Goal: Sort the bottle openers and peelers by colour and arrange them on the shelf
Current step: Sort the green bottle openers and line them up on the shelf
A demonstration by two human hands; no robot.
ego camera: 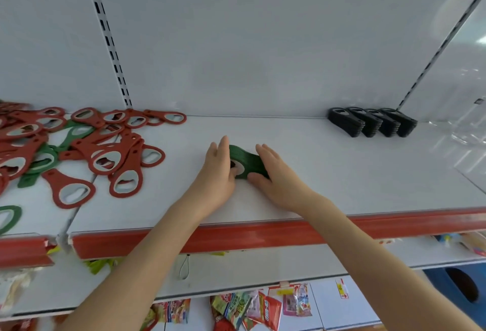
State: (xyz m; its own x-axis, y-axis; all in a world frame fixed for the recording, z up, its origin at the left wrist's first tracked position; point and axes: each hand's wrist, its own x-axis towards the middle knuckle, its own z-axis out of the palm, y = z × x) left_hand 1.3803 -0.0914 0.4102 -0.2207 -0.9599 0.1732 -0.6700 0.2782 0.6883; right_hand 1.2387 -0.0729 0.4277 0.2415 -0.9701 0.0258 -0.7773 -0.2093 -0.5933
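Note:
A stack of green bottle openers [244, 159] lies on the white shelf [328, 173] near its middle. My left hand [218, 170] presses against the stack's left side with fingers straight and the thumb at its front. My right hand [273, 173] lies flat against the stack's right side, fingers straight. A loose pile of red openers [105, 146] with a few green ones [44, 158] mixed in covers the shelf's left part. Neat upright rows of black openers [370, 121] stand at the back right.
Another green opener [9, 216] lies at the far left near the red front rail [236, 236]. A clear plastic divider [468, 130] stands at the right end. Snack packets [252, 307] hang on the lower shelves.

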